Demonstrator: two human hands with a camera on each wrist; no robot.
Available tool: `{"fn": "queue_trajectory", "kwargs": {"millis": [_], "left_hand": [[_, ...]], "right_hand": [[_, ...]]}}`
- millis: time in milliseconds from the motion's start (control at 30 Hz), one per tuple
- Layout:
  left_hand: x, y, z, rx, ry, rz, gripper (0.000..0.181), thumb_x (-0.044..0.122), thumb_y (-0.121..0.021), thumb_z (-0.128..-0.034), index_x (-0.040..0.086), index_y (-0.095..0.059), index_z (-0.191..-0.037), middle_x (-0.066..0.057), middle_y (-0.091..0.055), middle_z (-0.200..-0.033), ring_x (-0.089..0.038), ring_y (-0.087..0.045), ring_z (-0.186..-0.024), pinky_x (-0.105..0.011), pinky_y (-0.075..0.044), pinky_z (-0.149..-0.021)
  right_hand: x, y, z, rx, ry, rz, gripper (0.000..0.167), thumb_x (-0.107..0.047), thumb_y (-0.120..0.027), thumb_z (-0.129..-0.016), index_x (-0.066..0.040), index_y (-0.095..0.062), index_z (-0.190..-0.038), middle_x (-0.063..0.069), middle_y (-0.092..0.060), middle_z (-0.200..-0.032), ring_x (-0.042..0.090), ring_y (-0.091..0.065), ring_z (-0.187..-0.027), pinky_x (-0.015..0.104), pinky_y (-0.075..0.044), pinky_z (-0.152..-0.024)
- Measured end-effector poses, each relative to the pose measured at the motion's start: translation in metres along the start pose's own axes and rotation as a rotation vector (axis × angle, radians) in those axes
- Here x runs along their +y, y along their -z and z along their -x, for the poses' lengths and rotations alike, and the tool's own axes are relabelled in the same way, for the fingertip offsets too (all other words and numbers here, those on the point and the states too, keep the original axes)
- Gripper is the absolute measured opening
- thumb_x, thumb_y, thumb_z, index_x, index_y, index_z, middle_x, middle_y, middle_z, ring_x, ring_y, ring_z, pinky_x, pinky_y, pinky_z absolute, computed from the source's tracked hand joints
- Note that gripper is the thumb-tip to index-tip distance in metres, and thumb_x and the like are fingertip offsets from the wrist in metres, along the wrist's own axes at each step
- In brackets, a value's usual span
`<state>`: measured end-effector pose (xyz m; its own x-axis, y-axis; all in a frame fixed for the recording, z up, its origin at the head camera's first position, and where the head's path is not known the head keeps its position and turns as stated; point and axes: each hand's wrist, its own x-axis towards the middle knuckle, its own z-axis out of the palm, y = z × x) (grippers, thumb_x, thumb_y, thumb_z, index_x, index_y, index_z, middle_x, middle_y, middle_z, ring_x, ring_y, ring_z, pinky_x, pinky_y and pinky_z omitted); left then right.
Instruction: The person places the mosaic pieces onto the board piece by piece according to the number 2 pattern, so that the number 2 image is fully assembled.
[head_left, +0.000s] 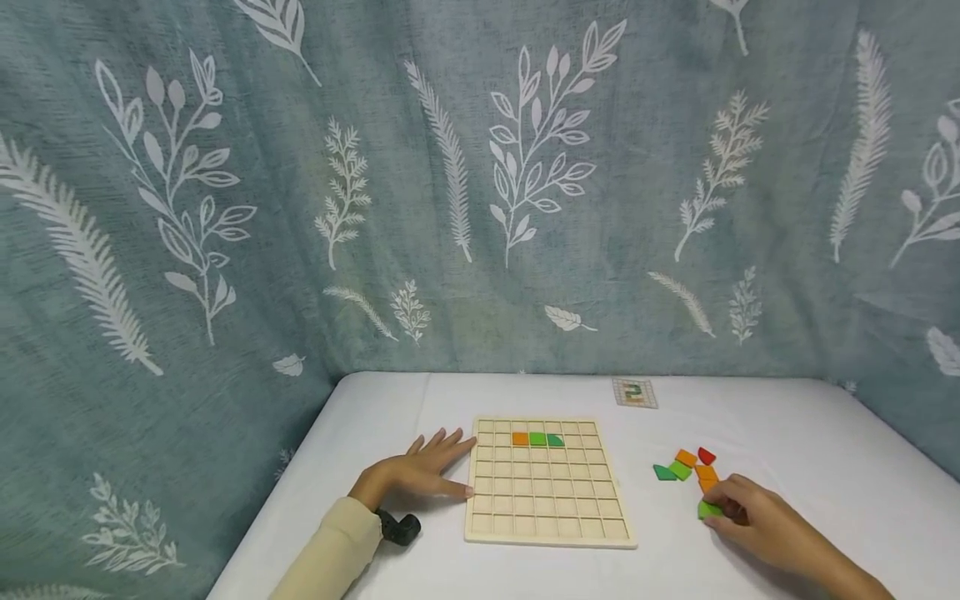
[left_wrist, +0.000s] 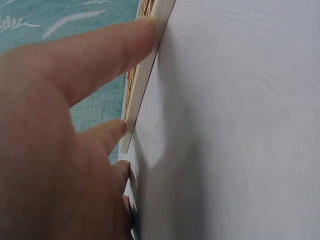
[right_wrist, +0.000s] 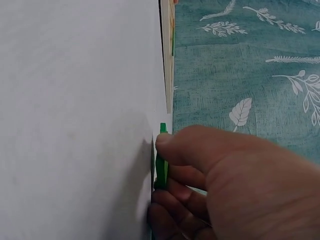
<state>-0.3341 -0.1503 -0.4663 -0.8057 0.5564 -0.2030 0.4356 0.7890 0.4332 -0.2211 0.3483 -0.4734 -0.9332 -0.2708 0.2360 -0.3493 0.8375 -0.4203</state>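
Over the table (head_left: 675, 575), head view: left hand (head_left: 423, 473), fingers spread, is touching the board (head_left: 547, 505); right of it, right hand (head_left: 761, 518) is pinching a green tile (head_left: 707, 509). Left wrist: thumb (left_wrist: 117, 50) is meeting board edge. Right wrist: thumb and fingers are gripping tile.

We can read no words, brands or numbers in any view. On the small gridded pattern card (head_left: 635, 392) lying on the white-covered table (head_left: 810, 433), we make out a coloured figure, too small to tell whether letter, numeral or mere pattern.
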Motion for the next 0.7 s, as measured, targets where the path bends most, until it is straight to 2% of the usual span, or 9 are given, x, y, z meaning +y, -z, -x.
{"fn": "queue_trajectory", "kwargs": {"millis": [200,400,700], "left_hand": [[0.003,0.001,-0.001,-0.011,-0.002,0.001,0.094,0.067,-0.059,-0.0869,0.027,-0.019,-0.161,-0.007,-0.009,-0.170,-0.033,0.000,-0.157,-0.059,0.002,-0.124],[0.003,0.001,-0.002,-0.015,-0.007,-0.016,0.094,0.068,-0.058,-0.0868,0.029,-0.017,-0.162,-0.005,-0.007,-0.170,-0.032,0.001,-0.157,-0.058,0.002,-0.125],[0.001,-0.002,-0.001,-0.011,0.008,-0.019,0.092,0.066,-0.059,-0.0878,0.030,-0.017,-0.161,-0.005,-0.008,-0.170,-0.032,0.000,-0.157,-0.059,0.000,-0.124]], "right_hand": [[-0.003,-0.001,0.002,0.083,0.008,-0.015,0.019,-0.012,-0.081,-0.082,-0.009,-0.069,-0.096,-0.006,-0.058,-0.084,-0.006,-0.046,-0.070,0.020,-0.047,-0.058],[-0.007,0.001,0.003,0.118,0.026,-0.062,0.017,-0.010,-0.080,-0.083,-0.011,-0.069,-0.096,-0.009,-0.061,-0.087,-0.007,-0.050,-0.072,0.020,-0.050,-0.059],[-0.011,0.005,-0.001,0.180,0.160,-0.124,0.022,0.000,-0.076,-0.084,-0.012,-0.069,-0.100,-0.009,-0.065,-0.089,-0.007,-0.055,-0.077,0.021,-0.053,-0.061]]}}
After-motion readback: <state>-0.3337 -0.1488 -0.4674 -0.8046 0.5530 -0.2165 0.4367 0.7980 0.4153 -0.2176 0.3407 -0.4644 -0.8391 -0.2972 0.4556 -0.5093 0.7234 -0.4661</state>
